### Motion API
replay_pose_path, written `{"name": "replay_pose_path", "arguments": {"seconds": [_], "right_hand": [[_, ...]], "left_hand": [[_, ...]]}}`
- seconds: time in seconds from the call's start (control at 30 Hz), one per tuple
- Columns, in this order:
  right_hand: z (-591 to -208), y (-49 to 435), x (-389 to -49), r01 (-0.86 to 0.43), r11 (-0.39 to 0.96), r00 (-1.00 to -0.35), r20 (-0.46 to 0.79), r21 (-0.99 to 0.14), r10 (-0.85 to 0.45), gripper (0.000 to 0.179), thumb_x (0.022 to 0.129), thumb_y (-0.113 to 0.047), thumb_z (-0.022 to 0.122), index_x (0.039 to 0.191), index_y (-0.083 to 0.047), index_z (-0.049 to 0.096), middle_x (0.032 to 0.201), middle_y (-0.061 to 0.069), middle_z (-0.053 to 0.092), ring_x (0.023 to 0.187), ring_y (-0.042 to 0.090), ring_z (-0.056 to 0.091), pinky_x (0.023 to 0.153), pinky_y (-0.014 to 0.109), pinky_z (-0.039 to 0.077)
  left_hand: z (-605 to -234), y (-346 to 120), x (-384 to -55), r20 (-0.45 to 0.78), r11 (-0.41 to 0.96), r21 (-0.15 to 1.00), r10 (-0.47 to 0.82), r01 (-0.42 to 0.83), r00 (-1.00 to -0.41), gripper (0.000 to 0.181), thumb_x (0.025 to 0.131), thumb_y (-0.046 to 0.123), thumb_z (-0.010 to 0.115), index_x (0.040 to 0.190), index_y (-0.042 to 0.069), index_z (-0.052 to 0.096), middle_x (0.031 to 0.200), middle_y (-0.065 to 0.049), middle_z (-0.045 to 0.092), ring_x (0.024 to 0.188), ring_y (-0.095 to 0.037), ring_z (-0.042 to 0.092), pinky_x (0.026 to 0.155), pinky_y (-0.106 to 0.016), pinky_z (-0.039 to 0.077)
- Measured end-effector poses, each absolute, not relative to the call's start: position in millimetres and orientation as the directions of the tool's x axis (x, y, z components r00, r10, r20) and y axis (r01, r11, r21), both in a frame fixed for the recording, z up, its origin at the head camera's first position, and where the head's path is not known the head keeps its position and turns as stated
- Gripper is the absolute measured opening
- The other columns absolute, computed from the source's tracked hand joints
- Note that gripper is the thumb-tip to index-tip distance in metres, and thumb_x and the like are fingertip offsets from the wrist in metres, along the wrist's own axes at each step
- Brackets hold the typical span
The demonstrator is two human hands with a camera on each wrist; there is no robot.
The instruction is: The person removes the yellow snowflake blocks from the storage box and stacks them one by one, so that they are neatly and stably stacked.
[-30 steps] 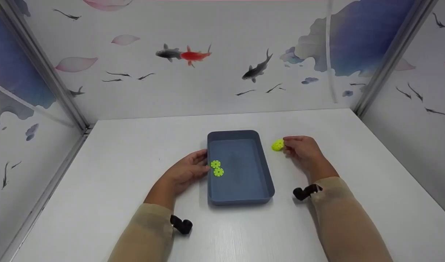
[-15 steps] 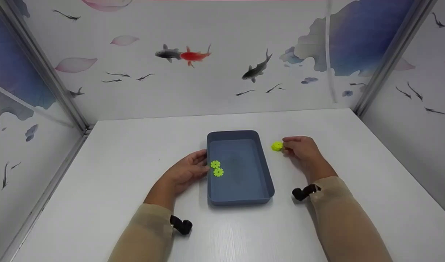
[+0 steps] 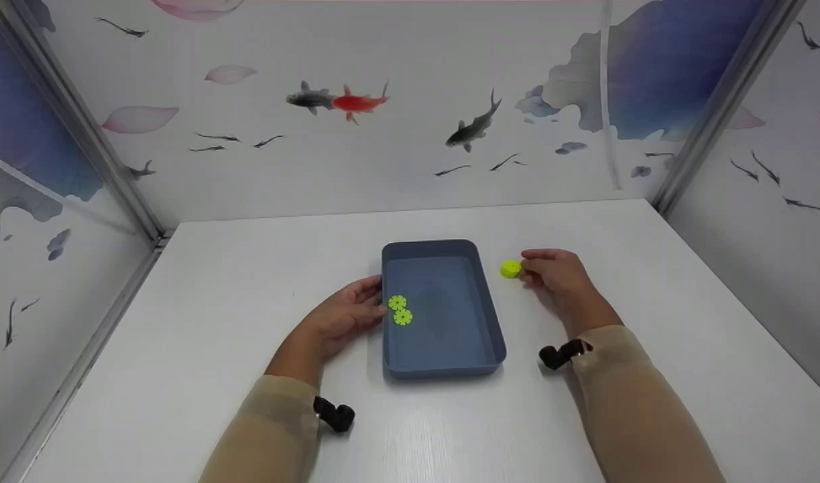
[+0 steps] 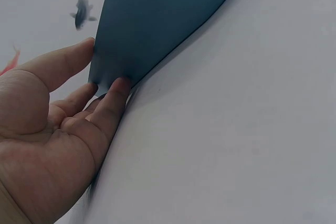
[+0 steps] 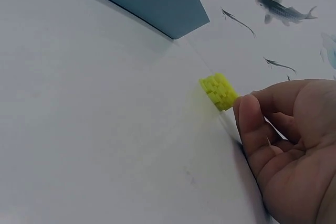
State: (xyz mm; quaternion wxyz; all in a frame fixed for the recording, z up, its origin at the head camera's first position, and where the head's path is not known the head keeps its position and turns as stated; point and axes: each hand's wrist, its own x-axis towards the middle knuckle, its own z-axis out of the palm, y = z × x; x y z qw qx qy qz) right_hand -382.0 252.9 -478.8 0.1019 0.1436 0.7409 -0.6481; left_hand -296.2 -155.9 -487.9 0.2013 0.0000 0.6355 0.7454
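A shallow blue-grey tray [image 3: 443, 367] stands on the white table. Two yellow-green notched discs [image 3: 402, 316] lie inside it against the left side, one touching the other. My left hand [image 3: 342, 315] rests its fingertips on the outside of the tray's left wall; in the left wrist view the fingers [image 4: 113, 103] are extended and touch that wall. Right of the tray, my right hand [image 3: 557, 274] pinches a short stack of yellow notched discs [image 5: 219, 92] by its edge, between thumb and forefinger. How many discs are stacked is hard to tell.
White panels printed with fish [image 3: 473, 131] and petals enclose the table [image 3: 249, 255] at the back and sides. Metal posts [image 3: 725, 114] rise at the back corners. Each sleeve cuff carries a black wrist camera [image 3: 336, 414].
The disc stack in my right hand has gone from a tilted position to a flatter one. My left hand, the tray and the two discs in it stay where they were.
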Motion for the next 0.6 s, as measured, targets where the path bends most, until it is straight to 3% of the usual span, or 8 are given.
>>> {"name": "replay_pose_path", "arguments": {"seconds": [0.3,0.37,0.6], "right_hand": [[-476,252,-379,0.326,0.02,-0.944,-0.324,-0.945,0.069,0.038,0.106,-0.02,0.067,0.143,-0.009,0.064,0.131,0.011,0.065,0.096,0.019,0.066,0.081,0.023,0.061],[-473,251,-379,0.303,0.051,-0.952,-0.299,-0.952,0.068,0.039,0.107,-0.021,0.065,0.144,-0.009,0.064,0.132,0.011,0.065,0.094,0.017,0.065,0.079,0.021,0.06],[-455,239,-376,0.245,0.099,-0.97,-0.244,-0.964,0.027,0.045,0.107,-0.027,0.066,0.147,-0.007,0.062,0.142,0.014,0.061,0.102,0.015,0.066,0.087,0.018,0.06]], "left_hand": [[-490,-156,-297,-0.25,-0.124,0.947,0.297,-0.297,-0.921,0.086,0.092,-0.006,0.075,0.166,0.01,0.035,0.177,-0.009,0.031,0.166,-0.026,0.028,0.13,-0.044,0.037],[-490,-156,-297,-0.252,-0.128,0.945,0.296,-0.3,-0.921,0.086,0.092,-0.006,0.075,0.166,0.01,0.035,0.177,-0.009,0.031,0.166,-0.026,0.028,0.131,-0.044,0.037],[-490,-156,-296,-0.253,-0.123,0.947,0.289,-0.298,-0.923,0.085,0.092,-0.006,0.075,0.166,0.01,0.036,0.177,-0.009,0.031,0.166,-0.026,0.028,0.13,-0.044,0.038]]}}
